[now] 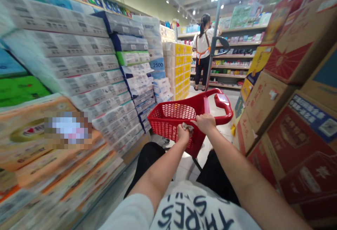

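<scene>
Straight ahead, a red plastic shopping basket (173,119) stands in a store aisle. Both hands grip its near rim: left hand (183,134) closed around a crumpled cloth (188,127), right hand (205,123) closed beside the handle (222,105). It looks light, stiff and empty, best held by rim or handle.

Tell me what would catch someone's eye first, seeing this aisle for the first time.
Probably the bright red shopping basket in the middle of the aisle, with the left hand and right hand gripping its near rim, the left also holding a crumpled cloth. Stacked tissue packs tower on the left and cardboard boxes on the right, while a person in an orange apron stands at the far shelves.
</scene>
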Demonstrator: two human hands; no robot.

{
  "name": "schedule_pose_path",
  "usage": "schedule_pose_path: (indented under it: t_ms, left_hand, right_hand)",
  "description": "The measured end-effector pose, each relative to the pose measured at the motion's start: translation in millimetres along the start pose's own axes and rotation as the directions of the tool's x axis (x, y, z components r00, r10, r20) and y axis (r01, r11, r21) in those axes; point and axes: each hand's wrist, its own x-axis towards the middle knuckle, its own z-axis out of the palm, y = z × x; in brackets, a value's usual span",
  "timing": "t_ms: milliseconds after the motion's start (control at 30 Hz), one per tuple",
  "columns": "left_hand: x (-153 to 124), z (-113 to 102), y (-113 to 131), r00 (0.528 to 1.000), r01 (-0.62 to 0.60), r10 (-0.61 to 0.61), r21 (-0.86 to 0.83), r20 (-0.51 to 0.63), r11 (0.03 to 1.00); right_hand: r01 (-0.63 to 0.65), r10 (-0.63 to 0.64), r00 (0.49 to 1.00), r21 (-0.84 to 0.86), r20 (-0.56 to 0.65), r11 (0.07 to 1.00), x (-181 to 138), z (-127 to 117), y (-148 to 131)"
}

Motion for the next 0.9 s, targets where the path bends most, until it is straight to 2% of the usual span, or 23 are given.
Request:
schedule_pose_path:
  t_ms: [67,100,267,400,467,600,700,800,900]
  left_hand:
    - [-2.3,3.9,3.0,0.995,-0.071,0.072,-0.013,0.076,0.997]
    - [-2.1,4.1,4.1,0.994,-0.072,0.073,-0.013,0.077,0.997]
    - [3.5,-2.8,4.0,0.996,0.057,-0.059,-0.046,-0.059,0.997]
    - [-1.1,0.0,5.3,0.994,-0.054,0.057,-0.033,0.091,0.998]
    - [-2.4,0.3,6.5,0.99,-0.082,0.081,-0.002,0.118,0.997]
    - [0.0,-7.0,10.3,0.997,-0.043,0.045,0.025,-0.06,0.999]
    - [1.3,-12.2,18.5,0.966,-0.215,0.217,0.028,-0.14,0.976]
    - [5.0,-16.7,28.3,0.91,-0.399,0.404,0.072,-0.093,0.914]
    - [11.3,-22.2,33.7,0.926,-0.358,0.373,0.188,-0.056,0.915]
  right_hand:
    - [0.001,-0.001,1.0,0.0,-0.009,1.0,0.1,0.6,0.6]
    - [0.001,-0.001,1.0,-0.001,-0.015,1.0,0.1,0.8,0.8]
    - [0.008,-0.009,1.0,-0.01,-0.023,1.0,-0.4,1.4,1.1]
    - [0.004,-0.004,0.999,-0.01,-0.035,1.0,-0.3,2.5,1.5]
    - [0.003,-0.003,0.999,-0.008,-0.04,1.0,-0.2,3.4,2.2]
    - [0.009,-0.009,0.999,-0.007,-0.045,1.0,0.5,6.1,4.0]
    - [0.011,-0.011,0.999,-0.005,-0.039,1.0,1.6,8.3,5.4]
    - [0.019,-0.019,0.998,-0.006,-0.055,1.0,1.6,10.1,6.4]
    - [0.019,-0.02,0.998,-0.009,-0.064,1.0,0.6,11.4,6.7]
